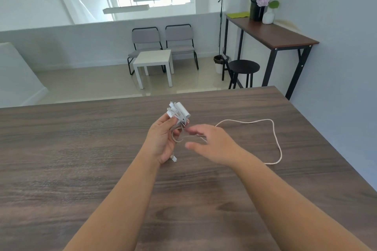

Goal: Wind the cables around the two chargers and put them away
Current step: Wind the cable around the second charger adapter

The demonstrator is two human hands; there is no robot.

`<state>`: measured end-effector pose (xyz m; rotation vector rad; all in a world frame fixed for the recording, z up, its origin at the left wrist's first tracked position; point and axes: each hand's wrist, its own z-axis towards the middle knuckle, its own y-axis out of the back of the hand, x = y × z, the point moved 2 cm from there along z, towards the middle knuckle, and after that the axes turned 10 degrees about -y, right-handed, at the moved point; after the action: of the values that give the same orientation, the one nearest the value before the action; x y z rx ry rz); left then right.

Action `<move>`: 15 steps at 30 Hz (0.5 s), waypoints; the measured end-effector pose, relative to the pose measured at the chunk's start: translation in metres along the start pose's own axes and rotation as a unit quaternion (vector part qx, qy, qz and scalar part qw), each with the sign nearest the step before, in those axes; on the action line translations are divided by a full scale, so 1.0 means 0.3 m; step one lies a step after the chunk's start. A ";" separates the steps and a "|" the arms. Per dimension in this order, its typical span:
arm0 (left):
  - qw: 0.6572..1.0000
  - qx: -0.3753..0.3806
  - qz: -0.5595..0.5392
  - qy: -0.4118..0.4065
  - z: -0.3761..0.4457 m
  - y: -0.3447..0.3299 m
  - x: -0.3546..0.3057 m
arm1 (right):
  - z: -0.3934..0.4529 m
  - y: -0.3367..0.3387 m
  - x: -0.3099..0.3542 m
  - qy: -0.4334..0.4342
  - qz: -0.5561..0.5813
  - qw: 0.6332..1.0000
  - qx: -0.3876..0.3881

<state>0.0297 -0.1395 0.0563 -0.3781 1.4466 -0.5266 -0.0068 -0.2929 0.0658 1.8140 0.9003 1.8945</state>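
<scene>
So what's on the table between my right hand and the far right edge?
Head view: only the loose cable loops between the right hand and the table edge.

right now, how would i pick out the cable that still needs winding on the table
Start at the dark wood-grain table that fills the lower view and go to its right half, past the right hand. There a pale braided cable lies loose in one wide open loop. The white charger in the left hand already has cable wound round it.
</scene>
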 end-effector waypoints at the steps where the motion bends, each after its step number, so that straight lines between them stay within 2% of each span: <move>1: 1.000 0.003 0.000 0.001 -0.003 -0.004 0.001 | 0.010 -0.013 0.012 0.008 -0.016 1.000 -0.023; 7: 1.000 -0.007 -0.006 0.012 -0.006 0.025 -0.002 | 0.030 0.001 0.000 -0.001 -0.028 0.992 -0.122; 10: 1.000 -0.018 -0.002 0.002 -0.002 0.043 -0.008 | 0.030 0.031 -0.052 -0.068 0.078 0.981 -0.166; 13: 1.000 -0.027 -0.004 -0.007 0.004 0.054 -0.009 | 0.039 0.026 -0.099 -0.129 0.151 0.964 -0.177; 15: 1.000 -0.025 0.000 -0.008 0.009 0.051 -0.007 | 0.036 0.012 -0.114 -0.157 0.280 0.930 -0.179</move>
<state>0.0340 -0.1258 0.0501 -0.4208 1.4458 -0.4860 0.0081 -0.3160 0.0422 2.1869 -0.0936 1.8174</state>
